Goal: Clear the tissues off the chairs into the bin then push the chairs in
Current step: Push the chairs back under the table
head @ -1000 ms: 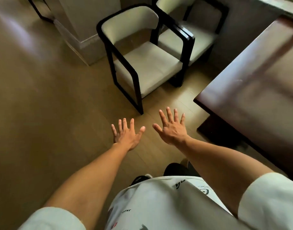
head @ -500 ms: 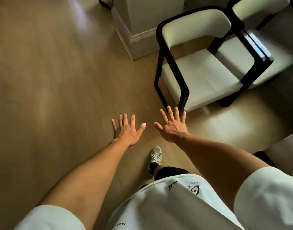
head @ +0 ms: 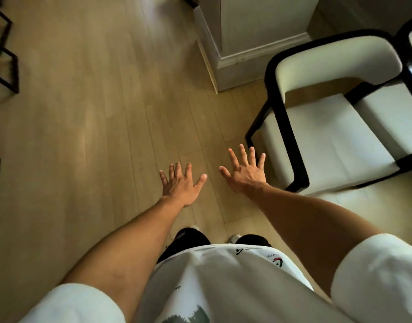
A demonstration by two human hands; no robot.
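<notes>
I hold both arms out in front of me above the wooden floor [head: 83,136]. My left hand [head: 180,185] is spread flat, fingers straight, grasping nothing. My right hand [head: 244,172] is spread the same way and also holds nothing. The nearer armchair [head: 335,138], black-framed with a cream seat and backrest, stands just beside my right hand, on its far side from my left; my fingertips [head: 251,150] are close to its front leg but apart from it. A second armchair [head: 387,113] stands touching it, beyond. Behind the nearer armchair's backrest rises a white pillar [head: 258,31].
</notes>
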